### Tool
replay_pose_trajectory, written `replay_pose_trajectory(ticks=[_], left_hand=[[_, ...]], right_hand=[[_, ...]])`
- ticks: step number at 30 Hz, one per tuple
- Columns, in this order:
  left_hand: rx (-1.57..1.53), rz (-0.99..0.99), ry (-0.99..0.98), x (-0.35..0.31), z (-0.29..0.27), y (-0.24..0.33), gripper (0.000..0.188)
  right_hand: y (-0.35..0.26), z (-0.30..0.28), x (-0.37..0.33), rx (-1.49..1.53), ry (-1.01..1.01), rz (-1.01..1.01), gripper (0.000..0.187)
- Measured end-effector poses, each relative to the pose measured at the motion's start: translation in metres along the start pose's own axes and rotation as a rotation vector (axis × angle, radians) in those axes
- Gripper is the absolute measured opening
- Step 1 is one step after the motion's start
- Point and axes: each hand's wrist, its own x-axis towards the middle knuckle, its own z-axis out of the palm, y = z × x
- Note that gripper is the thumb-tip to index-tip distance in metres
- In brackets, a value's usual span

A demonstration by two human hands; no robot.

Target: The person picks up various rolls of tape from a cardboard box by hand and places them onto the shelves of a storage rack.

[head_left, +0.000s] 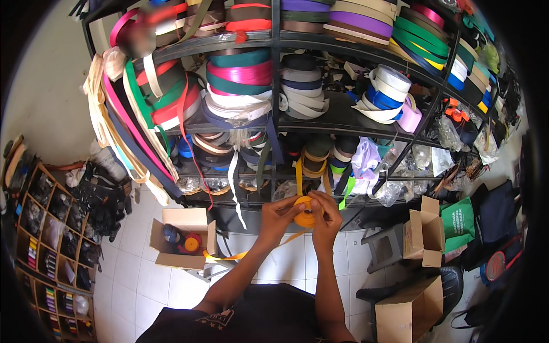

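Between my two hands is a roll of orange-yellow webbing tape point(307, 218), held up in front of the shelves. My left hand point(277, 218) is closed on its left side, fingertips against the coil. From the other side my right hand point(326, 217) grips it, fingers over the top edge. A loose strip of the same tape point(239, 255) runs behind my left forearm, down toward an open cardboard box point(182, 262) at lower left. Inside that box lie a red and orange roll point(191, 243) and a dark blue roll.
A black metal shelf rack point(240, 43) fills the far side, stacked with coloured tape rolls. Strips point(108, 114) hang off its left end. Cardboard boxes point(424, 231) stand at right on a grey stool point(380, 248) and a black chair. A compartment rack point(51, 228) is far left.
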Motion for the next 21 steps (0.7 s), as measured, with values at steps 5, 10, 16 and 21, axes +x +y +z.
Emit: replay_pose_trajectory(ticks=[5, 10, 16, 21], left_hand=[[0.189, -0.072, -0.098, 0.003, -0.006, 0.003, 0.036], [0.324, -0.122, -0.305, 0.008, -0.004, 0.016, 0.040], [0.101, -0.101, 0.028, -0.005, 0.026, -0.017, 0.040], [-0.135, -0.090, 0.195, -0.011, 0.039, -0.042, 0.039]], right_hand=[[0.007, -0.020, 0.006, -0.044, -0.115, -0.005, 0.013], [-0.004, -0.030, 0.015, -0.040, -0.240, 0.085, 0.013], [0.000, -0.017, 0.005, -0.009, 0.045, 0.095, 0.025], [0.012, -0.026, -0.004, -0.017, 0.071, 0.100, 0.028]])
